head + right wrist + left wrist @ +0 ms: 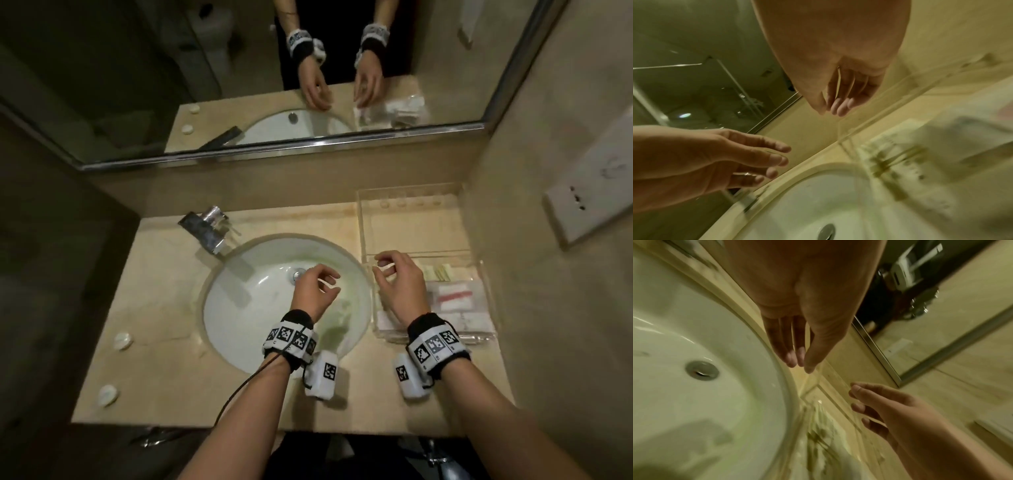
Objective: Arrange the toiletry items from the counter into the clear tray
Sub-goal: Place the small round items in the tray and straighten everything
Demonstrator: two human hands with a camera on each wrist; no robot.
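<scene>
A clear tray (411, 224) stands on the counter right of the sink, its far half bare. Its near half holds several packets: a white one with a red stripe (452, 297) and yellowish ones (440, 270). Two round white toiletry items (122, 341) (108, 395) lie on the counter's left side. My left hand (325, 279) hovers over the sink with relaxed fingers and holds nothing; the left wrist view shows this hand (800, 363) empty too. My right hand (385, 267) hangs over the tray's left wall, loosely curled and empty, as the same hand (830, 108) appears in the right wrist view.
The white sink (253, 301) fills the counter's middle, with a chrome faucet (209, 228) at its back left. A mirror (239, 85) runs along the back wall. A wall socket plate (592, 192) sits on the right wall. The counter's front edge lies under my forearms.
</scene>
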